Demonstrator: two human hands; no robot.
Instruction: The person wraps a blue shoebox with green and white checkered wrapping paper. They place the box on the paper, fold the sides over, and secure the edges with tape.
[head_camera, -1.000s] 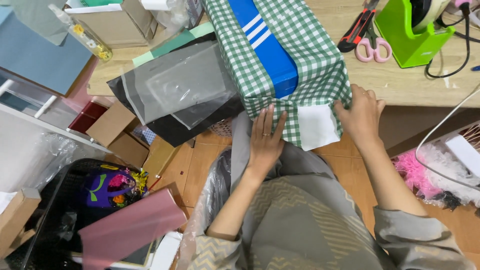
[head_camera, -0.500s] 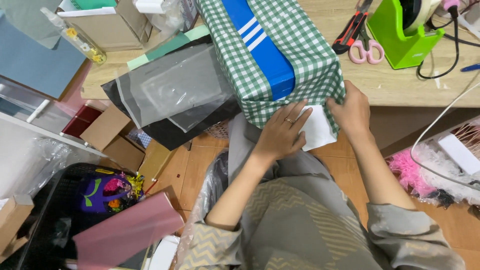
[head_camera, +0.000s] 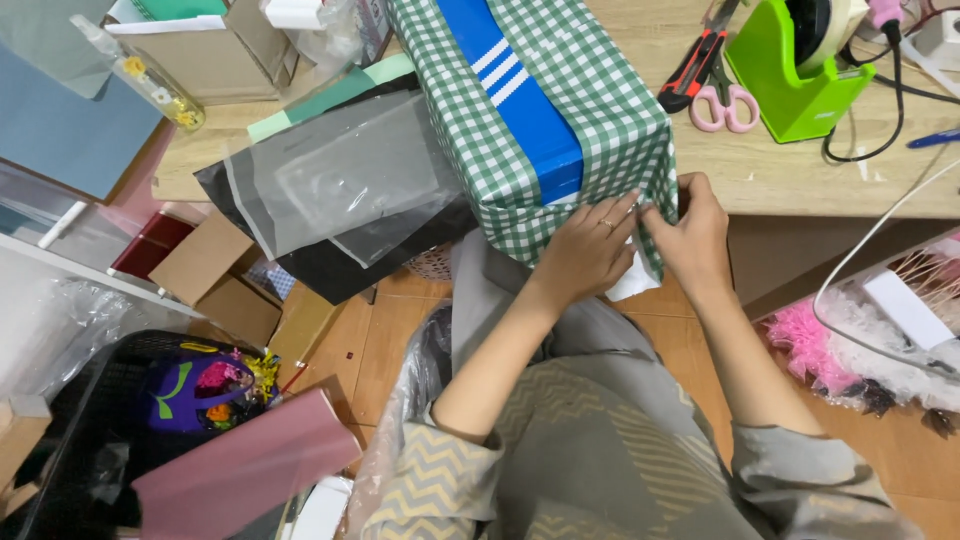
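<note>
A blue box (head_camera: 515, 120) with white stripes lies on the wooden table (head_camera: 790, 180), half wrapped in green-and-white checked paper (head_camera: 600, 85). Its near end hangs over the table's front edge. My left hand (head_camera: 585, 250) presses flat on that end, pushing the paper's flap inward. My right hand (head_camera: 690, 230) pinches the paper's right side fold at the box's corner. A white underside of the paper (head_camera: 632, 280) shows below my hands.
Red-handled cutter (head_camera: 690, 65), pink scissors (head_camera: 725, 100) and a green tape dispenser (head_camera: 800, 70) stand at the back right. Grey and black plastic mailers (head_camera: 340, 190) lie left of the box. Cardboard boxes (head_camera: 215, 265), a black basket (head_camera: 150, 400) and a pink sheet (head_camera: 240, 465) crowd the floor.
My left hand rose from below the box onto its near end and folded the flap in. My right hand shifted inward along the corner; less white paper shows.
</note>
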